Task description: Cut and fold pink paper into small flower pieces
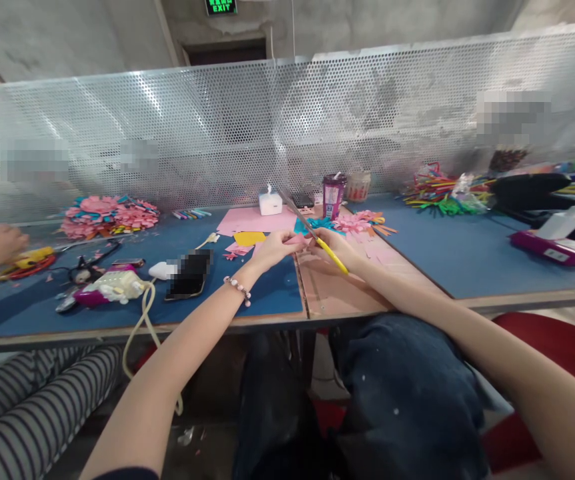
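My left hand (276, 248), with a beaded bracelet (237, 291) on its wrist, pinches a small piece of pink paper (296, 241) above the table. Close beside it, my right hand (341, 248) is closed on scissors with yellow handles (332, 255). The scissor blades (299, 215) point up and away to the left; whether they are parted is hard to see. The fingertips of both hands nearly meet at the paper. Behind them lie blue paper strips (321, 223), pink cut strips (356, 221), a pink sheet (237, 220) and a yellow piece of paper (250, 238).
A purple cup (333, 195) and a white tissue box (270, 203) stand toward the perforated metal screen (192, 140). Left are a phone (190, 275), a cable (145, 313) and a paper-flower pile (110, 217). Another person's hand (0, 247) is at far left. A purple tissue pack (557, 248) lies right.
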Demonstrator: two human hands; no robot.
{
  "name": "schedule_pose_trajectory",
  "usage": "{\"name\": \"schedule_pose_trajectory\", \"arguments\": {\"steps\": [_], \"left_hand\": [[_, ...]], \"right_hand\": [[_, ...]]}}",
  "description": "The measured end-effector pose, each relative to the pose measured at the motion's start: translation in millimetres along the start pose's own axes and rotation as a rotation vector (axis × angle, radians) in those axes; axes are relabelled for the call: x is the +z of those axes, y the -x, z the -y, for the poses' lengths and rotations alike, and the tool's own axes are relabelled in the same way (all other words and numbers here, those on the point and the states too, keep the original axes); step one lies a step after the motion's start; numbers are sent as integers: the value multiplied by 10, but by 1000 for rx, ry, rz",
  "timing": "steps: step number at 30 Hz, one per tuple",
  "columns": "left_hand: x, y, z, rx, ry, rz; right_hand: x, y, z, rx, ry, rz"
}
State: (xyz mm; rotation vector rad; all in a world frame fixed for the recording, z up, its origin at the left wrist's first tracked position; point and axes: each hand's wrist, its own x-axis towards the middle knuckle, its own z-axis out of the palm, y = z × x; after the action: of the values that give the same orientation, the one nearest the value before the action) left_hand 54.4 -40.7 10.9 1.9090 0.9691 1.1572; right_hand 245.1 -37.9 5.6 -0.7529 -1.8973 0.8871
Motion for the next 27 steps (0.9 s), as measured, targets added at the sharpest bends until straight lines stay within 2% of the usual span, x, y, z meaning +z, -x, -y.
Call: {"name": "schedule_pose_trajectory", "arguments": {"steps": [5, 14, 21, 25, 27], "left_hand": [[-6, -6, 43, -40, -27, 25], [-1, -9, 53, -71, -69, 32], [-14, 18, 29, -130, -133, 42], [-41, 10, 50, -132, -141, 1], [-63, -20, 74, -122, -121, -69]], "right_hand": [[9, -12, -75, -31, 90, -43], [-13, -3, -29, -39, 185, -86], [74, 65, 126, 66, 219, -125], [47, 106, 208, 81, 233, -146], [9, 114, 211, 104, 243, -159]]}}
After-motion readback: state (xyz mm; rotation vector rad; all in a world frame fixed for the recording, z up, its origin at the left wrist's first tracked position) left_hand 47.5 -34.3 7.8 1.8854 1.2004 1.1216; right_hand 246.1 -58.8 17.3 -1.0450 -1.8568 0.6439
